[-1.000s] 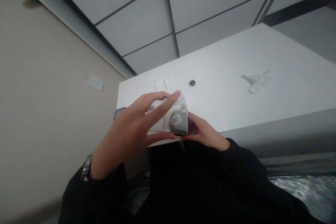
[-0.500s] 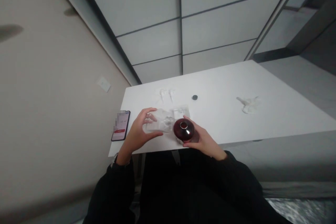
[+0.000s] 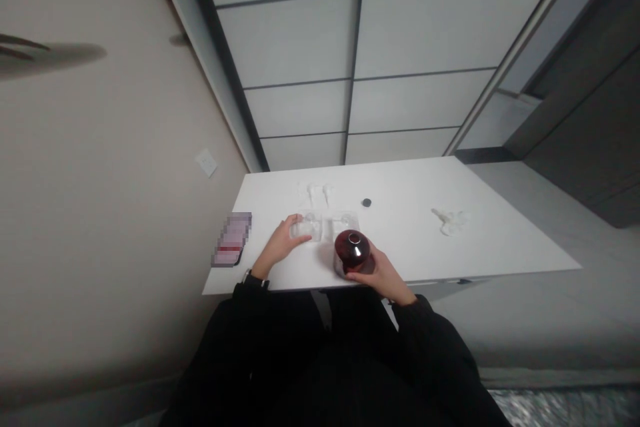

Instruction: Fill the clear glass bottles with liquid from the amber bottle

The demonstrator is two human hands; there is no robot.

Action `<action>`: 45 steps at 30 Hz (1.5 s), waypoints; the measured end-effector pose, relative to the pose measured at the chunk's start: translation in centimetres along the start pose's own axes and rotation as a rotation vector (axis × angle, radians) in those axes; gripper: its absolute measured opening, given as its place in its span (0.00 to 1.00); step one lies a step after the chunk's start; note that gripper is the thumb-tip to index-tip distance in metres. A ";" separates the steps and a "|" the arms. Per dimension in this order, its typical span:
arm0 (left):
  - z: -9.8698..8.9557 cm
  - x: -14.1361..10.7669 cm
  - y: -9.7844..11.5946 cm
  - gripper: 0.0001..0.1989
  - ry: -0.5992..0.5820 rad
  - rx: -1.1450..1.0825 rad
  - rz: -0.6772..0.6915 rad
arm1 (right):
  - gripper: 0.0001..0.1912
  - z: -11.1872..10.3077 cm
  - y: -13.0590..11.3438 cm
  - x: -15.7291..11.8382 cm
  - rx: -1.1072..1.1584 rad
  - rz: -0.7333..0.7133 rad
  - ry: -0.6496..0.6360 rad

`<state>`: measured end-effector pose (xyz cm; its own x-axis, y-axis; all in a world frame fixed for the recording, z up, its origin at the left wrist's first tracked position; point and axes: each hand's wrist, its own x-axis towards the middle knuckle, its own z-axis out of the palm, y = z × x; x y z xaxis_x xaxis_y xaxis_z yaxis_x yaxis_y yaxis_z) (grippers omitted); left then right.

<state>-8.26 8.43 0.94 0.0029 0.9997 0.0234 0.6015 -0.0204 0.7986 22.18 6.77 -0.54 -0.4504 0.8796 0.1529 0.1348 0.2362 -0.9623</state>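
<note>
My right hand is wrapped around the right side of a dark red, glossy round bottle with a small open neck on top. The bottle stands near the table's front edge. To its left, my left hand has its thumb and fingers around the left end of a clear plastic container at the tabletop. Its exact kind is hard to make out. Just behind the red bottle is a second clear plastic container, partly hidden by the bottle.
Farther back on the white table lie two white pump-like pieces and a small dark round cap. Crumpled white tissue lies to the right. A phone rests at the left edge, beside the wall.
My left hand has moved the clear container slightly back, to rest beside the other one. My right hand still holds the red bottle. The camera view has shifted.
</note>
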 end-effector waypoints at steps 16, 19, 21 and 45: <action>2.6 5.7 11.6 0.30 -0.394 0.634 0.418 | 0.46 -0.1 0.5 0.2 -0.041 -0.086 0.003; 3.3 6.4 11.9 0.24 -0.430 0.648 0.429 | 0.45 -0.1 0.7 0.4 -0.040 -0.107 0.027; 3.0 6.5 11.9 0.27 -0.420 0.637 0.435 | 0.44 -0.2 0.7 0.5 -0.042 -0.126 0.041; -5.2 -5.2 12.0 0.39 0.026 0.041 0.202 | 0.45 -0.2 0.2 0.2 0.053 0.012 0.063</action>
<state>-5.24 2.93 13.57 0.1065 0.9748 0.1959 0.6227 -0.2190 0.7512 22.29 7.02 -0.65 -0.3925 0.9068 0.1536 0.0922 0.2050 -0.9744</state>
